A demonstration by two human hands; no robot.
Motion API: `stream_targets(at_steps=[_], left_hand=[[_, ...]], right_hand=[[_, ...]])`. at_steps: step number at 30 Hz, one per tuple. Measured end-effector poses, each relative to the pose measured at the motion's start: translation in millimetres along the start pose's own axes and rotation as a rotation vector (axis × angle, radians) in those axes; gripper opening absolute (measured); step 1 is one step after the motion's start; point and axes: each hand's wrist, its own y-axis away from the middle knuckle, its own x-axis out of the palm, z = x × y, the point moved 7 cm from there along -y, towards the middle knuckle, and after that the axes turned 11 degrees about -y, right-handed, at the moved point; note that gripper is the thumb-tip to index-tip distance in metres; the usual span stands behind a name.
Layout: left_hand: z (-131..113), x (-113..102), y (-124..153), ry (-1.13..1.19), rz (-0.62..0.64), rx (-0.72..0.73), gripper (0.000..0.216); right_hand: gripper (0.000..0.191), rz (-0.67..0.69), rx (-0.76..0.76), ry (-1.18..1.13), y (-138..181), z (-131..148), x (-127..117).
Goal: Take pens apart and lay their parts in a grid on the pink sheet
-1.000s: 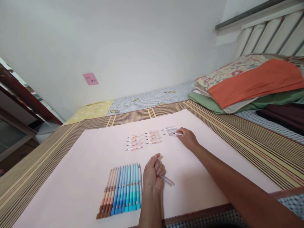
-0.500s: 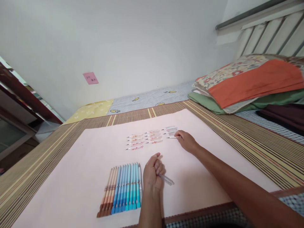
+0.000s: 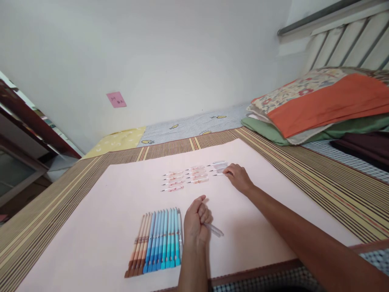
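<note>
Grips a clear pen barrel (image 3: 214, 230) in the fisted left hand (image 3: 197, 221), just right of the pen row (image 3: 158, 241) on the pink sheet (image 3: 261, 227). Meets a thin refill (image 3: 219, 174) with the right hand's (image 3: 240, 177) curled fingertips, beside the refill rows (image 3: 185, 178); cannot tell whether pinched or merely touched.

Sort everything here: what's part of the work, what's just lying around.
In use: left hand, clear tube it grips; right hand, refill at its fingertips; refill rows; coloured pens; pink sheet.
Lying about: folded bedding; sticky note; striped mat.
</note>
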Motion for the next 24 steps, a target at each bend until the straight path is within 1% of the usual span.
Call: stream_targets(at_steps=[4,8,11,13,15,18,21,24], left_hand=[[0.7,0.0,0.4,0.010,-0.008,-0.005,0.040],[-0.4,0.7,1.3,0.011,-0.001,-0.006,0.045],[-2.1,0.2,1.9,0.009,-0.009,-0.006,0.046],[-2.9,0.4,2.2,0.010,-0.011,-0.005,0.045],[-2.6,1.3,2.3,0.014,-0.008,-0.007,0.045],[-0.7,2.8,2.3,0.021,-0.004,-0.016,0.045],[0.2,3.4,2.2,0.026,0.003,-0.018,0.043],[0.0,1.9,1.9,0.028,-0.002,-0.021,0.041]], right_hand=[[0.020,-0.004,-0.044,0.019,-2.0,4.3,3.0],[0.018,0.007,-0.065,0.009,-3.7,6.7,5.1],[0.012,-0.082,-0.055,0.021,-1.8,0.6,-6.9],[0.010,-0.161,0.006,0.039,2.2,-9.9,-19.4],[0.009,-0.193,0.090,0.041,7.4,-21.1,-29.1],[0.007,-0.152,0.145,0.028,13.7,-26.0,-33.6],[0.007,-0.096,0.130,0.038,15.0,-17.6,-30.2],[0.008,-0.076,0.141,0.049,12.1,-9.7,-24.8]])
